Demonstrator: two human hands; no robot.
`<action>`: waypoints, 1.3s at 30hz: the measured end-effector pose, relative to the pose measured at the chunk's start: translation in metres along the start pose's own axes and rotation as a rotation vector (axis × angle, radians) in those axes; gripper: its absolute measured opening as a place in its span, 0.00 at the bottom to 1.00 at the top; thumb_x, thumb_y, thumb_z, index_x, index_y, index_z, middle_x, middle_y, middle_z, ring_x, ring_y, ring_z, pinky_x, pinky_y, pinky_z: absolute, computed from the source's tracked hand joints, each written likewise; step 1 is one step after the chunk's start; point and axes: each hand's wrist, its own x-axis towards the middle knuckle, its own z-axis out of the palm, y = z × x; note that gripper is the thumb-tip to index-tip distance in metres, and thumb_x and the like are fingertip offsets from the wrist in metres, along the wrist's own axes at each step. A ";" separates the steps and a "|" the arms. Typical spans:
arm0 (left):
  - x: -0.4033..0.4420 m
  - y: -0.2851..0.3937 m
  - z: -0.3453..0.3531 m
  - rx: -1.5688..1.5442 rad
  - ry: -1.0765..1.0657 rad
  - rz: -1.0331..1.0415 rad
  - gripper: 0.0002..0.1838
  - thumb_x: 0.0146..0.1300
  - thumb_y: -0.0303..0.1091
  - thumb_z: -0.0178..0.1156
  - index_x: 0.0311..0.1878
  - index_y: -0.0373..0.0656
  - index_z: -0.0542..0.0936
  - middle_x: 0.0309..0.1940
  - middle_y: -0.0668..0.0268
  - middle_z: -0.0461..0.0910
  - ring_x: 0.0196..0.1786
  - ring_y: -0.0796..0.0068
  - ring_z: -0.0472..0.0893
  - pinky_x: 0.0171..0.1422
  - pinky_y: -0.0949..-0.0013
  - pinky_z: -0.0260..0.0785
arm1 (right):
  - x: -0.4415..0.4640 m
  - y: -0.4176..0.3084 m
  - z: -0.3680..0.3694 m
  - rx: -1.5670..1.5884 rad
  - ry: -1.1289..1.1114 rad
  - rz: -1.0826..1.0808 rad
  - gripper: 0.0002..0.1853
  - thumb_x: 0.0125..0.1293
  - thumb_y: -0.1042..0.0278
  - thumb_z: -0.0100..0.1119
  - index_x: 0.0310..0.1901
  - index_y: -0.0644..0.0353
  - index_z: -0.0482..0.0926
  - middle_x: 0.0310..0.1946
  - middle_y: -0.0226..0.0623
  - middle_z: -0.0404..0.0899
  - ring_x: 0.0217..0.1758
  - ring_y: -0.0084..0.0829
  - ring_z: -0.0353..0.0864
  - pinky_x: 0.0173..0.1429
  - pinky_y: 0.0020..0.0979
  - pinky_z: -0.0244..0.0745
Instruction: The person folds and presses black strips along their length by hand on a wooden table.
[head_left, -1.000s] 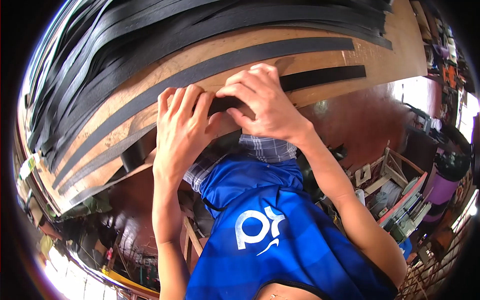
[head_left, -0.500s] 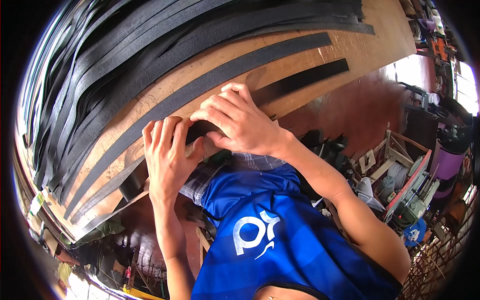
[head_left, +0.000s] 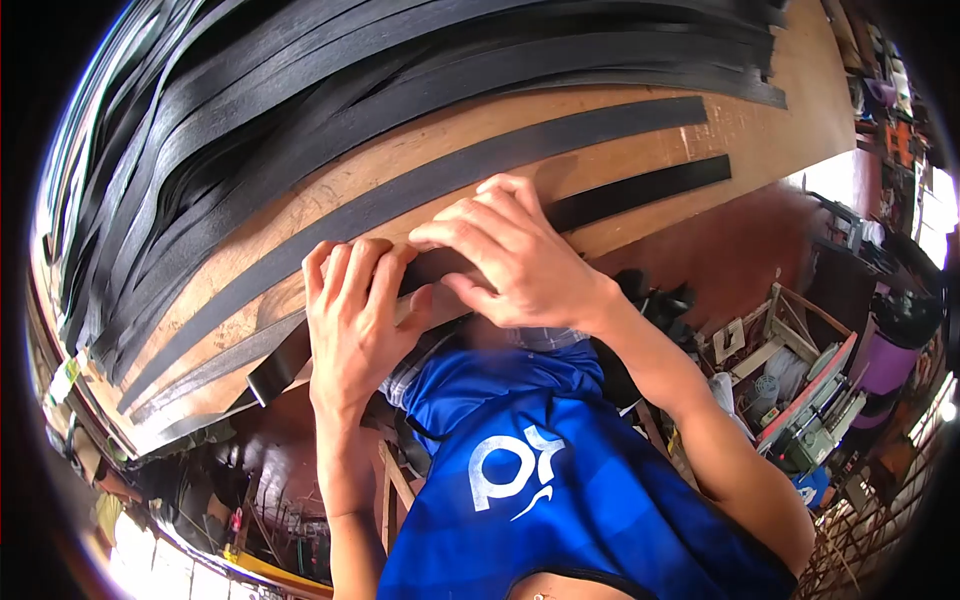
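Both hands work at the near edge of a wooden table [head_left: 800, 130], on a black strip [head_left: 650, 190] that runs between them and out to the right. My left hand [head_left: 355, 300] has its fingers curled over the strip, thumb towards the body. My right hand [head_left: 510, 250] pinches the strip just to the right, its thumb below and fingers bent over the top. Part of the strip between the hands is hidden by the fingers. Another black strip [head_left: 440, 167] lies flat beyond them. A dark loop of strip [head_left: 280, 370] hangs at the edge beside my left hand.
A large pile of long black strips [head_left: 330, 80] covers the far side of the table. At the right stand a wooden frame [head_left: 790, 335] and a green machine [head_left: 805, 440]. A yellow bar [head_left: 280, 574] shows at the lower left.
The view has shifted, moving the table and hands in the frame. Both hands keep their grip on the strip. The loop beside my left hand has tilted and bends further outward over the edge.
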 end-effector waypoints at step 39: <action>-0.008 -0.006 0.008 0.039 0.186 0.142 0.11 0.54 0.32 0.81 0.39 0.47 0.88 0.41 0.69 0.83 0.47 0.65 0.83 0.63 0.52 0.70 | -0.054 -0.023 0.023 -0.382 0.020 0.232 0.44 0.72 0.30 0.63 0.84 0.45 0.71 0.87 0.31 0.64 0.91 0.45 0.57 0.93 0.58 0.44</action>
